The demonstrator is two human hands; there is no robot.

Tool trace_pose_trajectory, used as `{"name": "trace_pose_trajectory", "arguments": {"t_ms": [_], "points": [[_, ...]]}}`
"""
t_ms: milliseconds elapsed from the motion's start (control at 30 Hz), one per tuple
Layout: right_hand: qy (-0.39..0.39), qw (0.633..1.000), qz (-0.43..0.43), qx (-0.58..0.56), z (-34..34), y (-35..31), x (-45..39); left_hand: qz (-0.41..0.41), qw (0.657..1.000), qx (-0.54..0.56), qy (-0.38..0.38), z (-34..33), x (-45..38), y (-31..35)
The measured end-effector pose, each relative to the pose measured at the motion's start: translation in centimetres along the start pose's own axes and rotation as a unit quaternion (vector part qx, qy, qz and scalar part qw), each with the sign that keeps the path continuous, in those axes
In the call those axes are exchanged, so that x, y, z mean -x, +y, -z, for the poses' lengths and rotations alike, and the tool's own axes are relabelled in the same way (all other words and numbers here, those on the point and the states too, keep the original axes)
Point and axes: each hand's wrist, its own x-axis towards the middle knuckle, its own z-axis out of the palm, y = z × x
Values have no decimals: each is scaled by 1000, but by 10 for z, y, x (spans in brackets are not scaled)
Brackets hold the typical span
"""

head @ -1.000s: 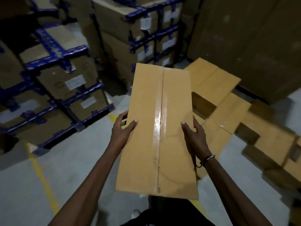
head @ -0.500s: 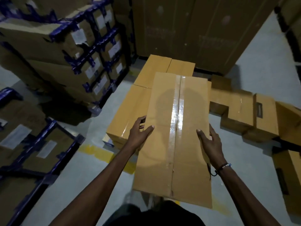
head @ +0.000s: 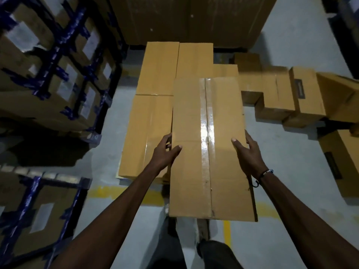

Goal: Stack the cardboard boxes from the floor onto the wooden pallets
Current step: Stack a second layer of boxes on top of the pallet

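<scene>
A: Swung right since a sec ago, box now lines up over the stacked boxes (head: 155,105); strapped stacks (head: 58,61) slid to the left edge.

B: Head view, hands?

A: Left hand (head: 165,152) grasping the carried box (head: 207,148) at its left edge, thumb on top, fingers wrapped down the side. Right hand (head: 247,154) same on the right edge, thumb on top, bracelet (head: 265,174) at the wrist.

B: Box position?

A: Held flat at abt waist level, taped seam running away from the person, far end over the stacked boxes' right part. Pallet under them can't be made out.

B: Rest?

A: Loose boxes (head: 291,94) on the floor (head: 291,162) to the right, near the stack. Yellow floor line (head: 124,193) runs under the box. Big dark carton wall (head: 194,20) behind.
</scene>
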Motion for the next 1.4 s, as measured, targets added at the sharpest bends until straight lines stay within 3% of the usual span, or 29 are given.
{"name": "trace_pose_trajectory", "arguments": {"t_ms": [300,600,900,1400], "points": [[24,999,-40,25,-65,23,-73,-11,996,-62,-70,18,-119,-70],[36,998,-55,24,-117,78,-133,2,981,-188,-46,1,-206,-147],[29,997,-64,38,-140,129,-176,-63,954,-294,0,-18,-243,-209],[26,996,-81,3,-156,163,-201,-95,959,-267,26,-35,-251,-242]]}}
